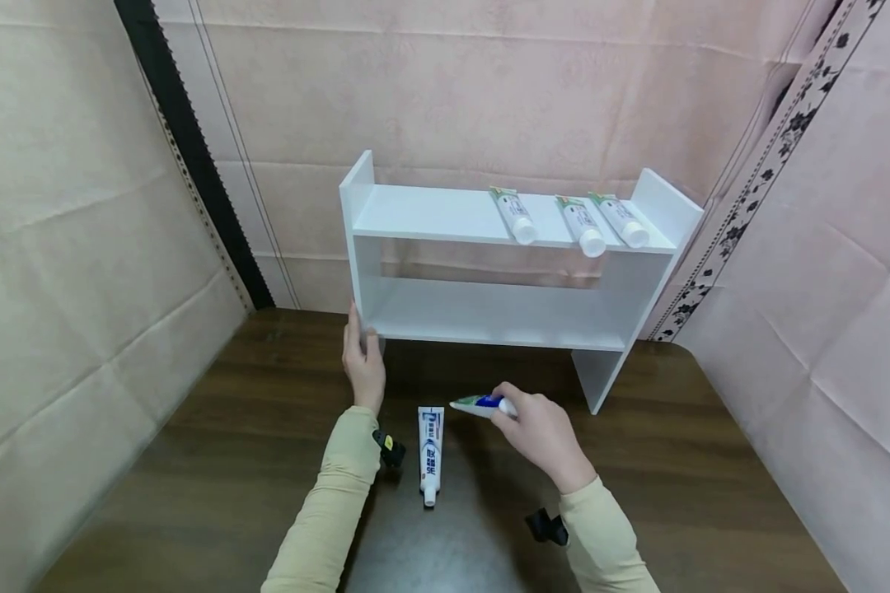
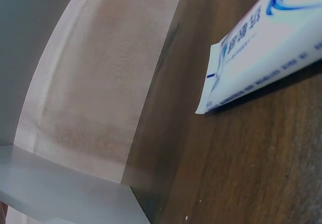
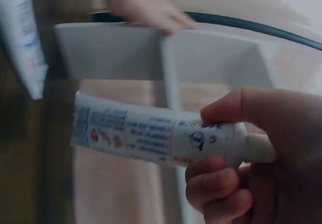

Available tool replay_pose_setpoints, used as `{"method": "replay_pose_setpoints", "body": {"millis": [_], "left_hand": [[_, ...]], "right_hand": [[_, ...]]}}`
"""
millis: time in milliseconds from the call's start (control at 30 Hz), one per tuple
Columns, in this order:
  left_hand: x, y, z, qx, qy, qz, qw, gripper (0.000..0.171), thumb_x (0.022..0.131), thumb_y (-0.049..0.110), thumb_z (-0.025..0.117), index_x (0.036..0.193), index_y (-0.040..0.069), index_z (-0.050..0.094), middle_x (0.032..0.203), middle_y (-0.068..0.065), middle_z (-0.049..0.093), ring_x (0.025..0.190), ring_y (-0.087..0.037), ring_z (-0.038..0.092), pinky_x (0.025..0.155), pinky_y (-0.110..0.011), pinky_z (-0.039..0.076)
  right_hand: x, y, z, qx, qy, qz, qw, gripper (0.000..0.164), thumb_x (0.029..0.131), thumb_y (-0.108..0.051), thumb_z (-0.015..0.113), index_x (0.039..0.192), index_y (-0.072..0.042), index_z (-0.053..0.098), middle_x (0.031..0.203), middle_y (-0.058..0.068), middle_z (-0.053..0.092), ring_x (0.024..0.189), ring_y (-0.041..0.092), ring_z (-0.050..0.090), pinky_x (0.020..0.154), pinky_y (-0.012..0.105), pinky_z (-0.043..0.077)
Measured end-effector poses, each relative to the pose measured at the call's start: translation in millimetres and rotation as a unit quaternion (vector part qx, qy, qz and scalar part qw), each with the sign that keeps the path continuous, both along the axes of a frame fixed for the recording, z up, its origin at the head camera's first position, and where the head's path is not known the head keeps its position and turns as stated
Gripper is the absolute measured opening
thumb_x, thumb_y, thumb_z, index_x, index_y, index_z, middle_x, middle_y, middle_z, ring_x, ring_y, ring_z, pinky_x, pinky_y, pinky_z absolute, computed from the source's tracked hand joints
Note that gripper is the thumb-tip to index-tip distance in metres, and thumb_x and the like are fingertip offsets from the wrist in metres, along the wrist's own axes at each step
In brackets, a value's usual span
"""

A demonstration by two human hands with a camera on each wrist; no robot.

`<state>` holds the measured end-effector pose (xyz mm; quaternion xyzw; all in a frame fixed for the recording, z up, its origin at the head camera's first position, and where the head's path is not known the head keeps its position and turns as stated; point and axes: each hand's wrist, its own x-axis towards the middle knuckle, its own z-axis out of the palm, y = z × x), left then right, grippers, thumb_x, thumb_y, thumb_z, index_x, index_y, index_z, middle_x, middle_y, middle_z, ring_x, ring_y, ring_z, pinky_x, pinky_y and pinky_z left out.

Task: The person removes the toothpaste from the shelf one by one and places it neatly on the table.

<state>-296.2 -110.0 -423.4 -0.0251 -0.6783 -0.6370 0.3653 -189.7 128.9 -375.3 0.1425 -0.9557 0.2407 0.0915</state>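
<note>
My right hand (image 1: pixel 545 432) pinches a toothpaste tube (image 3: pixel 151 133) near its white cap, between thumb and fingers. The tube is held above the table, its flat end pointing left, with printed text facing the right wrist camera. My left hand (image 1: pixel 363 371) rests against the lower left side of a white two-tier shelf (image 1: pixel 489 313), fingers straight along the panel. Between the hands, a second toothpaste tube (image 1: pixel 430 453), white and blue, lies on the table with its cap toward me. The left wrist view shows this tube's flat end close up.
Three toothpaste tubes lie on the shelf's upper board, right of its middle: a left one (image 1: pixel 515 218), a middle one (image 1: pixel 582 226) and a right one (image 1: pixel 621 222). The brown wooden table (image 1: pixel 267 461) is bounded by pale cloth walls (image 1: pixel 489 82) at the back and sides.
</note>
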Motion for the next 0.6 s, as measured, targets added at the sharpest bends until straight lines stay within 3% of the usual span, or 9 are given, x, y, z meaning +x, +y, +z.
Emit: {"method": "replay_pose_setpoints", "body": {"millis": [200, 267, 433, 600], "left_hand": [[1.3, 2.9, -0.4, -0.001, 0.004, 0.007, 1.0000, 0.051, 0.102, 0.009, 0.042, 0.152, 0.010, 0.032, 0.143, -0.020, 0.046, 0.130, -0.035, 0.045, 0.107, -0.052, 0.038], [-5.4, 1.6, -6.7, -0.001, 0.007, 0.007, 0.9999, 0.051, 0.102, 0.009, 0.042, 0.152, 0.010, 0.031, 0.144, -0.020, 0.045, 0.132, -0.035, 0.044, 0.108, -0.053, 0.038], [-25.3, -4.7, -24.3, 0.004, 0.005, 0.008, 0.9999, 0.052, 0.103, 0.014, 0.043, 0.153, 0.021, 0.032, 0.147, -0.011, 0.045, 0.134, -0.030, 0.044, 0.109, -0.051, 0.037], [-28.2, -8.2, -28.5, -0.005, 0.008, 0.014, 0.9999, 0.052, 0.102, 0.018, 0.045, 0.152, 0.031, 0.032, 0.147, -0.003, 0.046, 0.133, -0.024, 0.045, 0.109, -0.049, 0.039]], "right_hand": [[-6.3, -2.2, -30.3, 0.047, -0.017, -0.014, 0.999, 0.027, 0.088, -0.017, 0.064, 0.109, -0.001, 0.067, 0.075, 0.007, 0.067, 0.054, 0.012, 0.045, 0.047, 0.025, 0.036], [-4.2, -3.4, -35.0, 0.061, -0.022, -0.018, 0.998, 0.028, 0.087, -0.018, 0.065, 0.108, 0.001, 0.067, 0.078, 0.009, 0.068, 0.054, 0.013, 0.047, 0.047, 0.026, 0.037], [4.1, -9.6, -43.3, 0.098, -0.031, -0.017, 0.995, 0.031, 0.085, -0.021, 0.066, 0.108, 0.000, 0.068, 0.085, 0.013, 0.071, 0.054, 0.015, 0.048, 0.044, 0.029, 0.039], [16.9, -21.2, -53.3, 0.131, -0.044, -0.021, 0.990, 0.040, 0.084, -0.022, 0.068, 0.116, 0.003, 0.067, 0.090, 0.016, 0.073, 0.053, 0.015, 0.050, 0.042, 0.030, 0.039]]}}
